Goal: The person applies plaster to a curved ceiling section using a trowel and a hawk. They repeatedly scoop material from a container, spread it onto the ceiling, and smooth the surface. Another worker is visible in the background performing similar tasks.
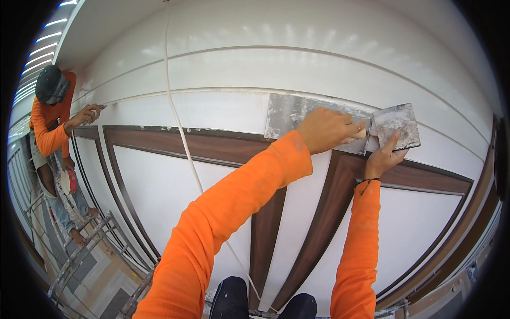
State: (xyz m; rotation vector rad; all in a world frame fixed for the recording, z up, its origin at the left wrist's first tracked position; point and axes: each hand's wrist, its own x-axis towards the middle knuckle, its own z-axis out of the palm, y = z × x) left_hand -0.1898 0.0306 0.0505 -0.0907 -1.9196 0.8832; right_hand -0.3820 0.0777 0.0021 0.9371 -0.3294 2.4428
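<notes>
My left hand (330, 130) is closed round the pale handle of a wide rectangular plastering trowel (284, 114). Its grey metal blade, streaked with white filler, lies against the white wall just above a dark brown trim board. To its right, my right hand (387, 155) grips a small square plate (399, 123) from below, its face smeared with whitish and brownish filler. The plate is tilted and its left edge meets or nearly meets the trowel's right end. Both my sleeves are orange, and a dark cord circles my right wrist.
A white cable (178, 117) hangs across the wall in front of me. At the left, a co-worker in an orange top (53, 122) stands by metal scaffolding (79, 255) and reaches a tool to the wall groove. Brown trim (186, 144) frames white panels. My knees show below.
</notes>
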